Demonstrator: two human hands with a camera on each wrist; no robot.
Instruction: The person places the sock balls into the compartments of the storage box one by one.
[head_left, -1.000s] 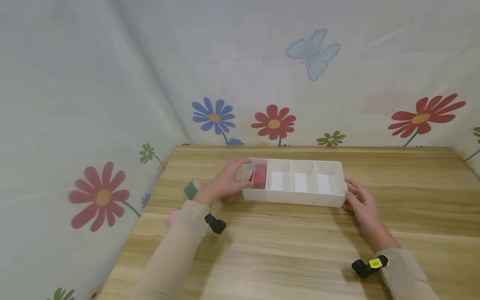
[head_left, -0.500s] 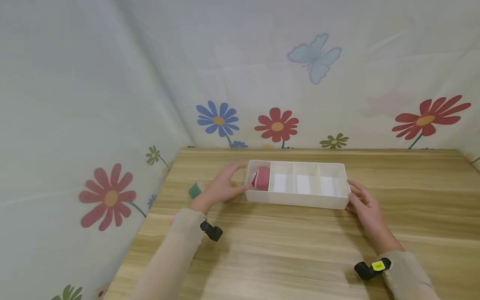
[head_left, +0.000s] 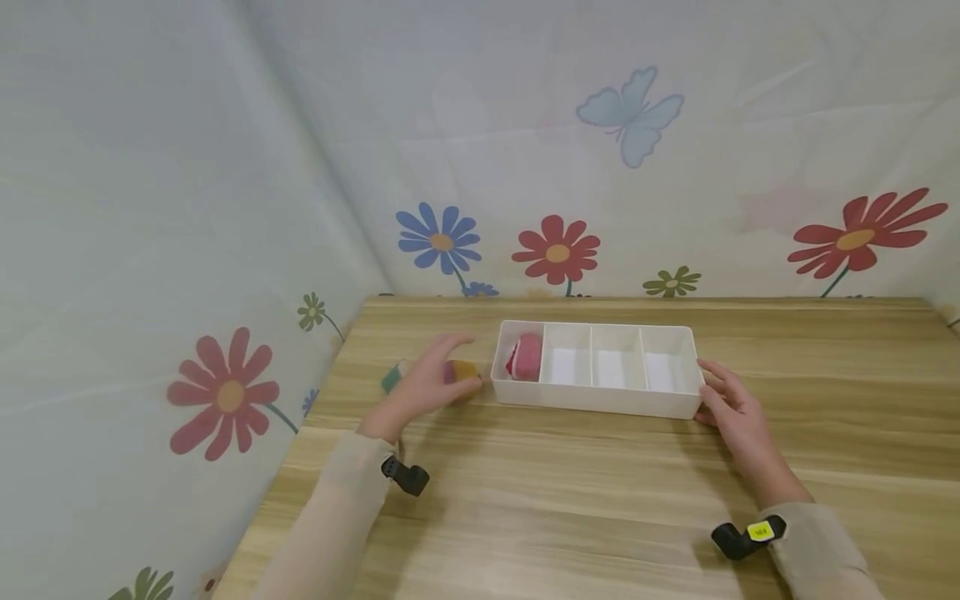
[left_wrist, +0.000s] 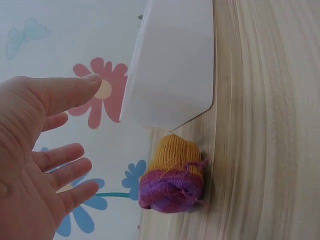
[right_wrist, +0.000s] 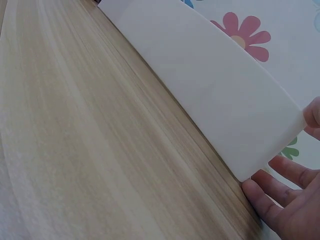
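Note:
A white box with several compartments (head_left: 592, 400) stands on the wooden table (head_left: 570, 500). Its leftmost compartment holds a pink rolled knit bundle (head_left: 528, 358) with red and white at one end. Left of the box, the left hand (head_left: 420, 385) hovers with thumb and fingers spread over a yellow-and-purple knit bundle (left_wrist: 172, 175). That bundle lies on the table close to the box's left end, apart from the fingers in the left wrist view. The right hand (head_left: 738, 421) rests its thumb and fingertips against the box's right end wall (right_wrist: 277, 145).
A green and pale bundle (head_left: 392, 377) lies left of the left hand, partly hidden by it. A flower-printed white cloth (head_left: 480, 150) hangs behind the table and along its left side.
The left hand has left the box's left end and moved left, uncovering the yellow-and-purple bundle. The right hand stays at the right end. The head view has shifted slightly.

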